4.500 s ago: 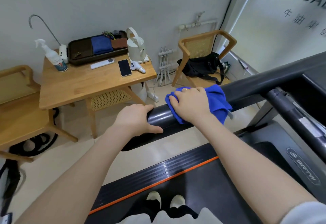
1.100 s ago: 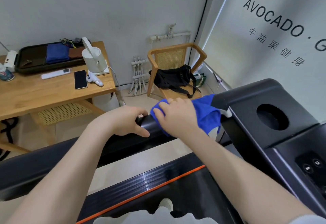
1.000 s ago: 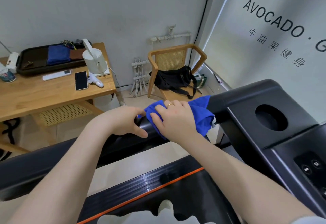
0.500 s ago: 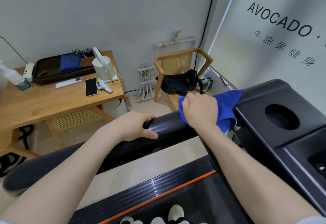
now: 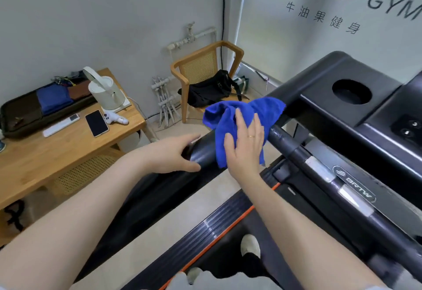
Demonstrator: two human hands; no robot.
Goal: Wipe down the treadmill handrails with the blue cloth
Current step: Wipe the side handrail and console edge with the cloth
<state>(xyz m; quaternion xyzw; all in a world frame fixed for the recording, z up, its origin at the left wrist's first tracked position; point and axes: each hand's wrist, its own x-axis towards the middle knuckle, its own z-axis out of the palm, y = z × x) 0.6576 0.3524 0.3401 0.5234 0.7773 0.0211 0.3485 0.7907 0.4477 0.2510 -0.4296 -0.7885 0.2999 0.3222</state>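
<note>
Fingers (image 5: 236, 118) of the right hand (image 5: 245, 146) straight and spread, pressing flat on the blue cloth (image 5: 242, 116); fingers of the left hand (image 5: 170, 155) curled over the black handrail (image 5: 205, 150), gripping it just beside the cloth. Draped over the handrail, next to the treadmill console (image 5: 342, 109), lies the cloth. Behind, a wooden table (image 5: 57, 152) with a white kettle (image 5: 104, 92) and a phone (image 5: 97, 123).
</note>
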